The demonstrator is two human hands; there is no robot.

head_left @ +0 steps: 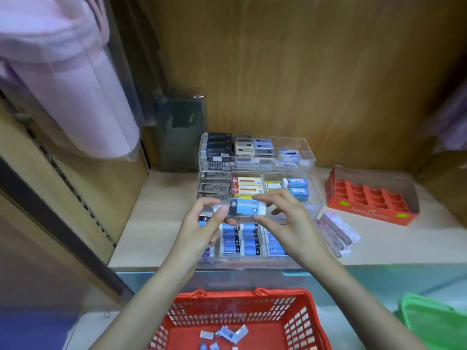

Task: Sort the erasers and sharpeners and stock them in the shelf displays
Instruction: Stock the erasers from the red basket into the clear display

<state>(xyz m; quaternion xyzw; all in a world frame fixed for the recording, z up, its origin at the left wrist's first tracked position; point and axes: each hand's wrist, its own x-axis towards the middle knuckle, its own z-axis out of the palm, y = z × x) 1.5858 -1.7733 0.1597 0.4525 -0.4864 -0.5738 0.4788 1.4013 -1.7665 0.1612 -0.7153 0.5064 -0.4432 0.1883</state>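
A blue and black wrapped eraser (246, 207) is held over the clear acrylic shelf display (307, 157). My left hand (202, 231) pinches its left end. My right hand (285, 223) pinches its right end between thumb and fingers. Under my hands, the front tier holds rows of matching blue erasers (240, 239). The middle tier holds yellow, red and blue eraser boxes (249, 186). The back tier holds dark and white boxes (219, 145). A red basket (295, 314) below the shelf has several small wrapped items (225, 335) on its floor.
A red cardboard tray (369, 198) with round cells stands on the shelf at the right. Pink wrapped packs (336, 233) lie beside the display. A green basket (434, 322) is at the lower right. Pink fabric (75, 84) hangs at the upper left.
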